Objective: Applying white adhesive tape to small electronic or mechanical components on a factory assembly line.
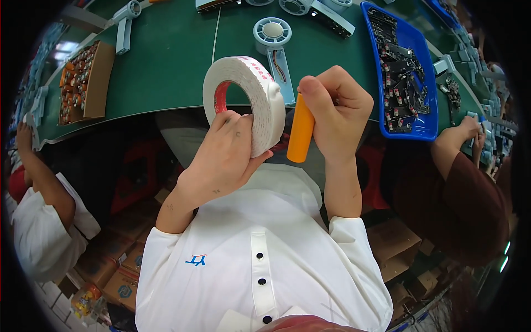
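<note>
My left hand (225, 145) grips a thick roll of white double-sided tape (270, 119) with a red inner core, its fingers through the hole and the thumb under the rim. A small piece of tape sticks up at the roll's right edge. Just right of it, my right hand (338, 113) is closed around a smooth orange cylindrical battery cell (301, 130), thumb at its top end, the cell hanging nearly upright. Behind the roll, a light-blue handheld fan (272, 34) lies on the table with its handle open and wires showing.
On the green table (166, 61) a cardboard box (100, 83) of orange cells stands at left. A blue tray (426, 83) of small circuit boards lies at right. More fan parts (332, 19) sit at the back. Other people's arms (453, 138) are at both sides.
</note>
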Demonstrator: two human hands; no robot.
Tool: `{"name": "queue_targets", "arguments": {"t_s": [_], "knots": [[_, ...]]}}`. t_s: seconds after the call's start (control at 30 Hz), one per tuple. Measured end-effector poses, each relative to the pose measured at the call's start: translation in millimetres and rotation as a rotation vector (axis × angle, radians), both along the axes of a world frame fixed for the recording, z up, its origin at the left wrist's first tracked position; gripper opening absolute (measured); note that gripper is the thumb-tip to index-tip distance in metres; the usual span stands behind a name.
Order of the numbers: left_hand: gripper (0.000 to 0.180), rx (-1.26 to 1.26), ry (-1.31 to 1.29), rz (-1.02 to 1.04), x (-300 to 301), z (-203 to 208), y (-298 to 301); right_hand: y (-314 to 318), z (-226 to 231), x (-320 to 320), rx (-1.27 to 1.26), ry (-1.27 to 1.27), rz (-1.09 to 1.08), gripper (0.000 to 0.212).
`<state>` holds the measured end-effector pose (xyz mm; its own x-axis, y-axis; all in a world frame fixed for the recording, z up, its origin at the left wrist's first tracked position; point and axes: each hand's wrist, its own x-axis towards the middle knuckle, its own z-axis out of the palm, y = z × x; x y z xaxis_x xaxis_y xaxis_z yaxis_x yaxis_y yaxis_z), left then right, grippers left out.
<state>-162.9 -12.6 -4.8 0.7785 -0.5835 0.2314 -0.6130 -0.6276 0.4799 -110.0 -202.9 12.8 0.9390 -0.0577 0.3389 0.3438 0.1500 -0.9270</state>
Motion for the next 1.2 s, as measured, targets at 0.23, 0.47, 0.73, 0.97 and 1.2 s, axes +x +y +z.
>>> {"name": "queue_targets", "arguments": {"t_s": [0.23,0.47,0.73,0.97,1.2], "knots": [[0.046,0.107,-0.024,0.021,1,2,-1,4,1,7,-0.266,-0.011,-0.018,0.027],[0.047,0.152,-0.172,0.062,4,7,-6,12,7,13,-0.208,0.040,-0.051,0.035],[0.044,0.296,-0.353,0.035,7,18,-10,21,4,7,-0.199,0.100,-0.150,0.043],[0.047,0.255,-0.256,0.016,18,8,-10,26,-12,24,-0.132,0.145,-0.180,0.041],[0.057,-0.121,0.245,0.096,30,13,-8,21,8,52,-0.333,0.054,-0.089,0.032]]}}
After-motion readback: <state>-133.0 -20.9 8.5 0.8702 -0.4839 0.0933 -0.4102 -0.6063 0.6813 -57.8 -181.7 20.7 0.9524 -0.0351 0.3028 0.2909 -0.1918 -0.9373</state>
